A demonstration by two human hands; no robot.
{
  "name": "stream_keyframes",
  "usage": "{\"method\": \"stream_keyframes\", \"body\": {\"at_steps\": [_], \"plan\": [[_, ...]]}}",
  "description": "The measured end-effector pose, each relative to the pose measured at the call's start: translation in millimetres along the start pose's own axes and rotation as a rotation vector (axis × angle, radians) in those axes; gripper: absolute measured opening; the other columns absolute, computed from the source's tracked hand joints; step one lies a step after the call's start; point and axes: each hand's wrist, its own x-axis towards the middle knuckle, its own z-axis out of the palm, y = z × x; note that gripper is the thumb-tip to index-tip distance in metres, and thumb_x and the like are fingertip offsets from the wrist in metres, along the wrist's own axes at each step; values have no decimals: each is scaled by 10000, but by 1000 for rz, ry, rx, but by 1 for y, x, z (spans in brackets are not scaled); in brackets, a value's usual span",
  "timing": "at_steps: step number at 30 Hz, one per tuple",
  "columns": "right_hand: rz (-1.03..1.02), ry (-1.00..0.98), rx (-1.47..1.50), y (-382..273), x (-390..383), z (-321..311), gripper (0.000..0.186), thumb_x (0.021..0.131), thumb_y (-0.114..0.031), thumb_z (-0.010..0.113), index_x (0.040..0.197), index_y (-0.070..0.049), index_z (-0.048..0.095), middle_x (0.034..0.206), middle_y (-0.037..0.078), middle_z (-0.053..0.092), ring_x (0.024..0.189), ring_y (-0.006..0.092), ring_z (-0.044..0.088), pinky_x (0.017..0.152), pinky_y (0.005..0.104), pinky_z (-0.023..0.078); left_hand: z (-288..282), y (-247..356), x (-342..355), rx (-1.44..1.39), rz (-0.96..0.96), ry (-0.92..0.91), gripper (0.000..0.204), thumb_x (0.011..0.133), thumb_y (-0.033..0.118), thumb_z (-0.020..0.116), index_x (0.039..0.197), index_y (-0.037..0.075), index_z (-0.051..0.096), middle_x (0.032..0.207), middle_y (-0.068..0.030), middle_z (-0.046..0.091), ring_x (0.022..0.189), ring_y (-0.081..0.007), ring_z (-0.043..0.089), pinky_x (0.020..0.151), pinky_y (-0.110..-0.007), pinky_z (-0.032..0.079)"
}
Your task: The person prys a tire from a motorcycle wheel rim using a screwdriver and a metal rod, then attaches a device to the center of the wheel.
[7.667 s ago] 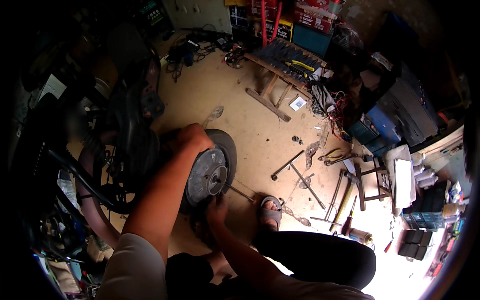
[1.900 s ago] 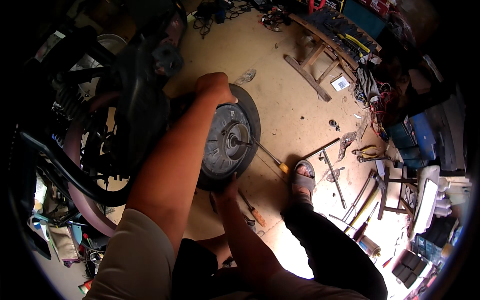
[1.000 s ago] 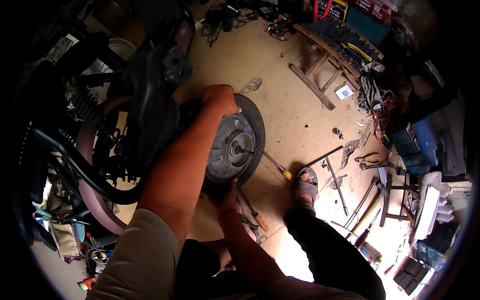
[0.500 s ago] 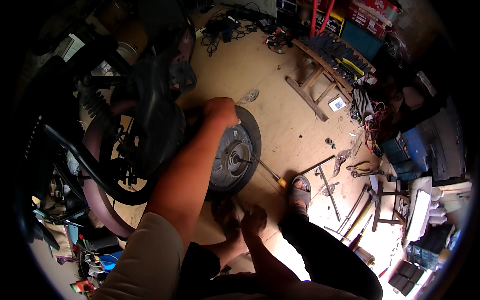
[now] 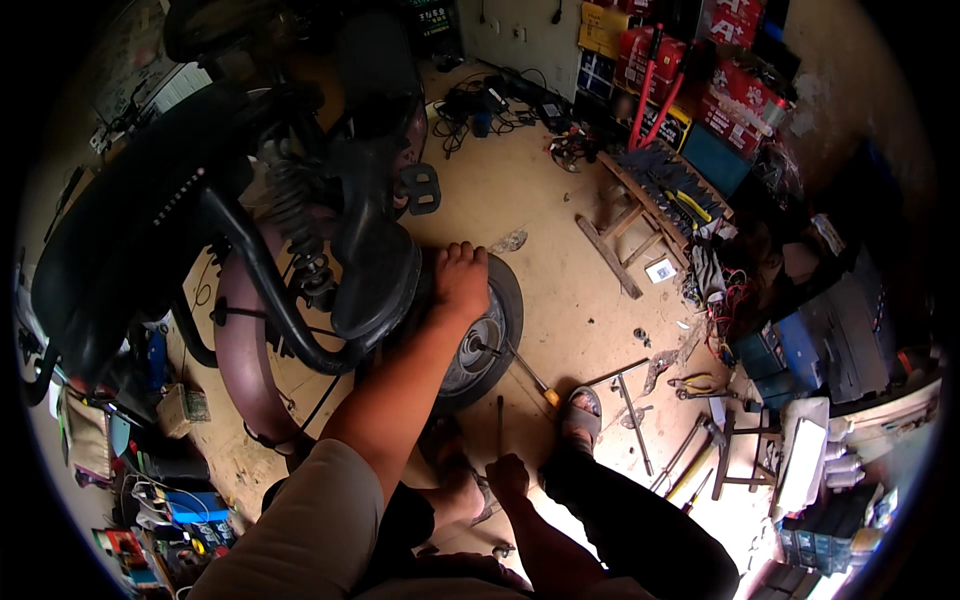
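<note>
My left hand (image 5: 461, 280) grips the top of a black tyre (image 5: 502, 310) around a grey hub wheel (image 5: 465, 365) with a protruding axle. My right hand (image 5: 508, 475) is closed on the handle of a long metal tool (image 5: 500, 420), its shaft pointing up toward the wheel's lower edge. A rod with a yellow-orange handle (image 5: 549, 394) rests against the wheel's right side, near my sandaled foot (image 5: 582, 410). The wheel's far left is hidden behind my forearm and the vehicle.
A black two-wheeler (image 5: 360, 280) with pinkish mudguard (image 5: 240, 350) fills the left. Wrenches and pliers (image 5: 690, 385) lie right, beside a small stool (image 5: 740, 455). A wooden rack of tools (image 5: 625, 230), tangled cables (image 5: 470, 105) and stacked boxes (image 5: 730, 110) stand behind.
My right hand has left the tyre's lower edge and taken hold of the tool lying below it. My left hand stays on the tyre top. The view has tilted up, showing more boxes.
</note>
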Motion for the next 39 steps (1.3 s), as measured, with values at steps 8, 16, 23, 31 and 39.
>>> {"method": "stream_keyframes", "body": {"at_steps": [8,16,23,31,39], "plan": [[-217,420,-184,-21,-15,0,241,976,-225,566,951,-4,657,955,213,673,889,380,699,794,469,583,-13,25,-88,-294,-219,173,623,778,212,809,1332,5,616,1435,-203,562,1409,-391,459,1205,-513,330],[-120,245,-483,-4,38,-4,255,1016,-198,528,1124,-66,718,1115,144,722,1023,225,698,849,354,548,-4,11,-181,-324,-664,314,564,753,220,803,1247,3,638,1310,-200,612,1252,-375,565,1088,-462,460],[-218,118,-749,49,70,13,375,1057,-189,469,1336,-78,694,1263,95,725,1141,175,680,980,302,514,45,-53,-203,-298,-1119,157,853,755,471,864,1381,-4,531,1413,-190,556,1272,-356,585,1082,-430,510],[-111,396,-57,8,36,-20,277,1047,-157,445,1230,-59,627,1175,147,698,1105,297,674,928,364,521,105,-115,-199,-1073,-731,436,890,621,243,1003,1350,-38,575,1306,-164,679,1167,-261,661,1038,-385,519],[-28,342,243,-28,112,-80,225,1046,-170,390,1180,-41,516,1206,269,629,1052,473,659,906,562,535,92,-83,-186,-1462,-715,541,624,711,5,922,1275,7,655,1233,-50,711,1063,-157,659,995,-321,512]]}}
